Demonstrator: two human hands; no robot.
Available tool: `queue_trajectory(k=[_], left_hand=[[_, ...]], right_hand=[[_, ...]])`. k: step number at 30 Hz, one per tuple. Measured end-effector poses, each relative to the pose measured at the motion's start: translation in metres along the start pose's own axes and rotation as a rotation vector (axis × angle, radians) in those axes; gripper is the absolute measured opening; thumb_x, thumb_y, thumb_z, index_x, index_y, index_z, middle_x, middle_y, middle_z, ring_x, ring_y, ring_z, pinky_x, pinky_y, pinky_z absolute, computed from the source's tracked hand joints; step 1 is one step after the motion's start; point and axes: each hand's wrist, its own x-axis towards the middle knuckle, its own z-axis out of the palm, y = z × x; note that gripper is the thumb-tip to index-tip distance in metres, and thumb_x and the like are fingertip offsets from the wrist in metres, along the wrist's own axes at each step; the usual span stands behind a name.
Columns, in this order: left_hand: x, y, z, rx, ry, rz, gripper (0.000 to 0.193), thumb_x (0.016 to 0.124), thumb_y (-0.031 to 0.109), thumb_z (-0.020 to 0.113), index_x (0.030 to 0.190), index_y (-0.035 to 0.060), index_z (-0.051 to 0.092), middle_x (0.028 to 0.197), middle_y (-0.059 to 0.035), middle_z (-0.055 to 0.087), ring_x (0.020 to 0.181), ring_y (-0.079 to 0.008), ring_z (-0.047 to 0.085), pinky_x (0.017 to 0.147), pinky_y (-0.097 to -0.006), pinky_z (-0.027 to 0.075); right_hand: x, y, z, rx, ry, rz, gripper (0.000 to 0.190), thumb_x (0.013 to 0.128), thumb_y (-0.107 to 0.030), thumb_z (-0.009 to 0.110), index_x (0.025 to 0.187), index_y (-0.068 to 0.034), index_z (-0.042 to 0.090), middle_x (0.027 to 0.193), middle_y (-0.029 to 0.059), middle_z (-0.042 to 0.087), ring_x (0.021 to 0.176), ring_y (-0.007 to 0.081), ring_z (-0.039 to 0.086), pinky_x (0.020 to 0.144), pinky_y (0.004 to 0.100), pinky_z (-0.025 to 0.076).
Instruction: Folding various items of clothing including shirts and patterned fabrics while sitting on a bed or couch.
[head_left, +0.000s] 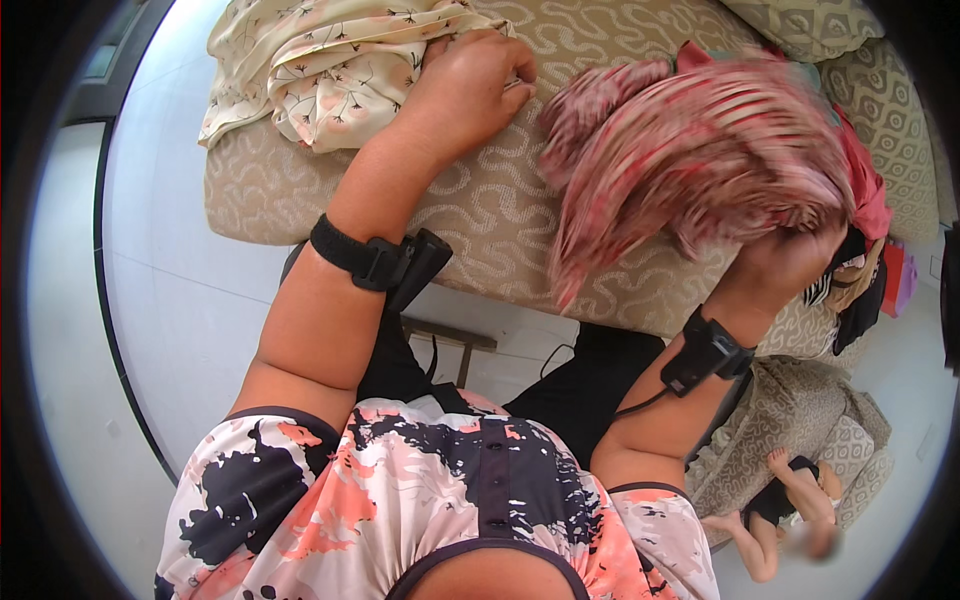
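Observation:
My left hand (484, 86) lies bent over the patterned beige cushion, at the right edge of a crumpled cream cloth (337, 82) printed with dark sprigs and pale pink patches. Its fingers are curled; whether they pinch anything is hard to see. On the right, my right hand (799, 251) holds a pink, red and white striped cloth (705, 142), which is blurred and spreads over the cushion. Part of that hand is hidden by the cloth's folds. Both forearms wear black strapped devices.
The beige cushion (510, 195) spans the area before me. Behind the striped cloth lie pink-red fabric (866, 180) and a patterned pillow (881, 142). Dark and striped garments (855, 300) lie at the right, near a red and purple bag (898, 281). A person (795, 495) is on a covered seat lower right.

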Motion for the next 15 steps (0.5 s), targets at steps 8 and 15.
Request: queue_trajectory(k=[8, 15], left_hand=[[0.003, 0.012, 0.003, 0.097, 0.286, 0.220, 0.024, 0.083, 0.025, 0.069, 0.097, 0.0059, 0.065, 0.100, -0.0127, 0.065, 0.093, -0.0311, 0.060, 0.082, -0.0390, 0.046], [0.008, 0.028, -0.005, -0.729, -0.163, -0.231, 0.030, 0.088, 0.018, 0.063, 0.117, 0.0092, 0.061, 0.106, -0.0077, 0.067, 0.094, -0.0161, 0.062, 0.079, -0.0302, 0.050]], right_hand=[[-0.027, 0.027, 0.022, -0.371, 0.005, -0.075, 0.029, 0.094, -0.018, 0.060, 0.113, 0.003, 0.061, 0.114, 0.0134, 0.063, 0.093, 0.0182, 0.060, 0.086, 0.0299, 0.047], [-0.077, 0.011, 0.069, -0.412, -0.640, -0.727, 0.018, 0.082, -0.012, 0.068, 0.093, 0.001, 0.063, 0.119, 0.0210, 0.061, 0.100, 0.0316, 0.060, 0.086, 0.0386, 0.048]])
